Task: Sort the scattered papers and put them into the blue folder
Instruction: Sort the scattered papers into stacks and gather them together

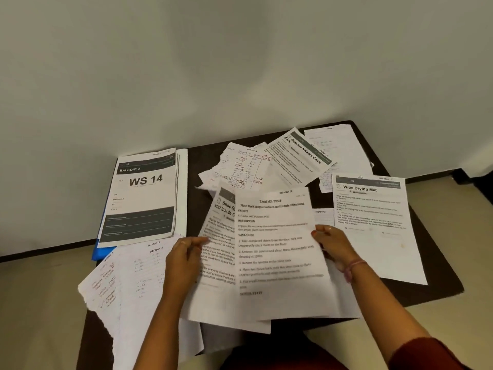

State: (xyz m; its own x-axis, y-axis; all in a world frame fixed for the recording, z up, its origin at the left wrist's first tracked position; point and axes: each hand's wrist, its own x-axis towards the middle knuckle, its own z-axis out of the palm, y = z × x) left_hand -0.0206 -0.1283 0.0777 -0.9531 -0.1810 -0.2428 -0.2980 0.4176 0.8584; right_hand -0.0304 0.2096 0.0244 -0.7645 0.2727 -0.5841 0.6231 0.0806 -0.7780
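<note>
Both hands, left hand (184, 259) and right hand (333, 244), pinch the printed sheets (274, 252) by their side edges, while the blue folder (102, 252) lies up-left, nearer the left, its long axis running away.

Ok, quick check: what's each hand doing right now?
Left hand: pinching the Shoe Rack sheet.
Right hand: gripping the Task ID sheet.

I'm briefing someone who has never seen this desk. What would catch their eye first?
Probably the two hands at the near edge: the left hand and right hand hold up the typed "TASK ID" sheet with another sheet behind it. Next, the bold "WS 14" cover page at far left, lying on a stack over the blue folder. Loose papers, including the "Wipe Drying Mat" sheet on the right, litter the dark table.
</note>
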